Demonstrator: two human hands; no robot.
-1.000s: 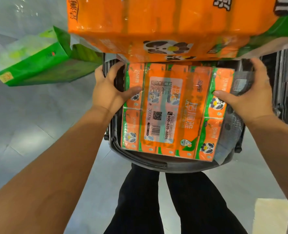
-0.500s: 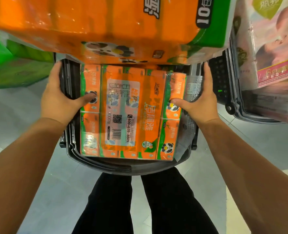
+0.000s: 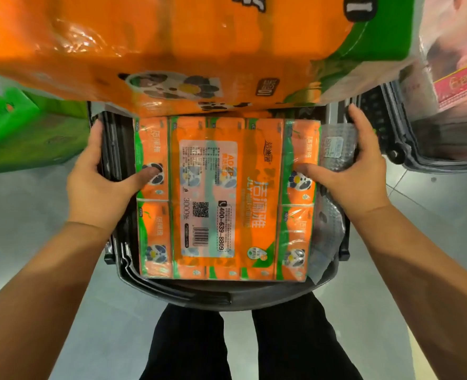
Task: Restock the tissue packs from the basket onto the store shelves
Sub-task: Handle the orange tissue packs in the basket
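Seen from above, an orange tissue pack [image 3: 226, 198] lies flat in the dark plastic basket [image 3: 213, 294] at the centre of the frame, barcode label up, filling most of the basket's width. My left hand [image 3: 100, 185] sits at the pack's left edge: the thumb is splayed across the basket rim and presses on a panda print, and the fingers stretch almost straight up along the rim's outer side. My right hand [image 3: 355, 174] mirrors it at the right edge, thumb on the pack's top and fingers extended over crinkled clear wrap [image 3: 333, 149] (whether either hand reaches under the pack, I cannot tell). A larger orange pack [image 3: 172, 50] fills the top of the frame. A green pack [image 3: 21, 133] shows at upper left, and a pink pack [image 3: 459, 64] over a second basket [image 3: 418, 160] at upper right. My black trousers [image 3: 254, 346] stand on grey floor [image 3: 35, 229] at bottom centre.
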